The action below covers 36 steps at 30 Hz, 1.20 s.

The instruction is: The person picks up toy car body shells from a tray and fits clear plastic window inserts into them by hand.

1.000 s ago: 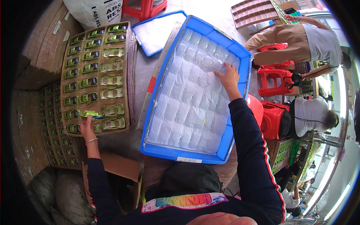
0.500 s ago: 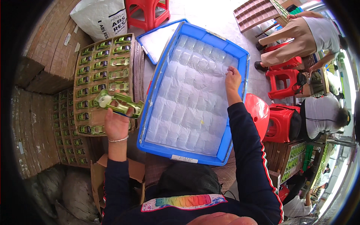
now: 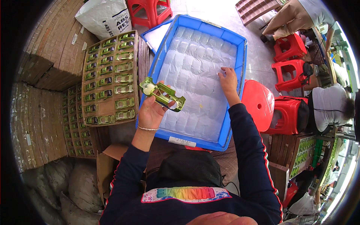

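My left hand grips a green toy car body shell, its hollow underside facing up with a white piece at one end. It is held over the left part of a large blue crate. Inside the crate, a thin white sheet lies over rows of rounded lumps; what is under it cannot be made out. My right hand hovers over the right side of the sheet, fingers bent and apart, with nothing visible in them.
To the left, a stack of brown compartment trays holds green toy car bodies. Cardboard stacks and grey sacks stand beyond. A red stool is right of the crate. Co-workers are at the far right.
My left hand has carried the car body right, from over the tray to over the crate. My right hand has shifted slightly inward from the crate's right rim, and its fingers have spread.
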Available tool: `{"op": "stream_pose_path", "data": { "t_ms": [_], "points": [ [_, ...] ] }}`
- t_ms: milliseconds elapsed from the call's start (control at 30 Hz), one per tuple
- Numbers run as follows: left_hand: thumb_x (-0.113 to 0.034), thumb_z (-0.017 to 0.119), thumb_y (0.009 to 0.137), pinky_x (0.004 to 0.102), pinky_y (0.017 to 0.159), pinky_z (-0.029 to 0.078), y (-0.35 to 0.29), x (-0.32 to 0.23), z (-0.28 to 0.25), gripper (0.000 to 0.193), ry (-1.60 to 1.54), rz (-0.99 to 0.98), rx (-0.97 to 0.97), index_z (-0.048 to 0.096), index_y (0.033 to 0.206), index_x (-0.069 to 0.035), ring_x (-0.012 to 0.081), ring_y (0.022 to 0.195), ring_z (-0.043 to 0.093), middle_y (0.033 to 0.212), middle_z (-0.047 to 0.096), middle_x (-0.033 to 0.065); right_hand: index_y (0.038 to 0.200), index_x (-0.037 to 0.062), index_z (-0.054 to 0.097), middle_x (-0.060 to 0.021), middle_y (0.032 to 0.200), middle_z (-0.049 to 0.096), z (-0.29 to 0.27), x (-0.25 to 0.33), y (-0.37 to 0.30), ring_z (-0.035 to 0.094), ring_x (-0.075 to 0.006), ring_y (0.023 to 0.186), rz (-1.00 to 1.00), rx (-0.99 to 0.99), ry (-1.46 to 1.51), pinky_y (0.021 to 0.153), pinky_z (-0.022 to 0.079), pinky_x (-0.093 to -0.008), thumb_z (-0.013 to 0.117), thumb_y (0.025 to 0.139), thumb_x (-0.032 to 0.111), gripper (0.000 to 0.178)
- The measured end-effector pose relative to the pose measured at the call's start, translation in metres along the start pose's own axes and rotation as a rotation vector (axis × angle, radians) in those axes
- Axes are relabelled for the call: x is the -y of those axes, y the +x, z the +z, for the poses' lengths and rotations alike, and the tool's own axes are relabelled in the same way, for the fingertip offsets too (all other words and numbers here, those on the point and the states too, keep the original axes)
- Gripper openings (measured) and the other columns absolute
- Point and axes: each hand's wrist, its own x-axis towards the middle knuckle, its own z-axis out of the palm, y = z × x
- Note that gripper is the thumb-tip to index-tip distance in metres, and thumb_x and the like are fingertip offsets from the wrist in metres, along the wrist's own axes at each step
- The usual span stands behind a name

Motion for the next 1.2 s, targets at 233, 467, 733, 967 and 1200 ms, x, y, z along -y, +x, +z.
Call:
{"op": "stream_pose_path", "data": {
  "t_ms": [233, 467, 733, 967, 1200],
  "points": [
    [-0.027, 0.057, 0.086, 0.045, 0.097, 0.049, -0.009, 0.005, 0.0, 0.066, 0.073, -0.004, -0.077, 0.031, 0.141, 0.0, 0.0358, 0.126, 0.045, 0.135, 0.045, 0.0168, 0.102, 0.006, 0.065, -0.0144, 0.107, 0.058, 0.002, 0.002, 0.004, 0.054, -0.0318, 0.104, 0.077, -0.01, -0.075, 0.088, 0.045, -0.0394, 0.071, 0.074, 0.015, 0.029],
    [-0.025, 0.058, 0.084, 0.0434, 0.099, 0.046, -0.002, 0.013, 0.013, 0.062, 0.08, -0.056, -0.048, 0.036, 0.139, -0.006, 0.0259, 0.123, 0.048, 0.134, 0.047, 0.0136, 0.097, 0.005, 0.064, -0.0109, 0.09, 0.062, 0.0, -0.002, 0.009, 0.06, -0.028, 0.089, 0.111, 0.002, 0.078, 0.08, 0.047, -0.037, 0.069, 0.076, 0.012, 0.023],
    [-0.027, 0.058, 0.084, 0.0446, 0.101, 0.045, -0.006, 0.024, 0.019, 0.068, 0.066, -0.069, -0.038, 0.031, 0.141, -0.002, 0.0364, 0.127, 0.043, 0.138, 0.043, 0.0171, 0.122, 0.0056, 0.054, -0.0005, 0.08, 0.06, -0.039, 0.014, -0.016, 0.059, -0.0102, 0.076, 0.274, 0.165, 0.686, 0.061, 0.044, -0.0237, 0.062, 0.078, 0.002, 0.045],
    [-0.028, 0.059, 0.082, 0.0449, 0.103, 0.042, -0.022, 0.039, 0.018, 0.07, 0.043, -0.106, -0.021, 0.032, 0.141, -0.003, 0.0339, 0.127, 0.044, 0.139, 0.043, 0.0151, 0.134, 0.0089, 0.044, -0.0087, 0.107, 0.051, -0.091, 0.077, -0.062, 0.064, -0.0178, 0.075, 0.353, 0.44, 1.089, 0.068, 0.054, -0.0298, 0.059, 0.074, -0.003, 0.063],
    [-0.011, 0.059, 0.073, 0.0455, 0.105, 0.04, -0.04, 0.04, 0.041, 0.074, 0.007, -0.078, 0.134, 0.032, 0.141, -0.004, 0.032, 0.129, 0.043, 0.141, 0.041, 0.0151, 0.116, 0.0033, 0.055, -0.0047, 0.093, 0.06, -0.116, 0.121, -0.11, 0.065, -0.0146, 0.074, 0.212, 0.523, 1.113, 0.065, 0.052, -0.0262, 0.067, 0.082, 0.006, 0.036]
  ]
}}
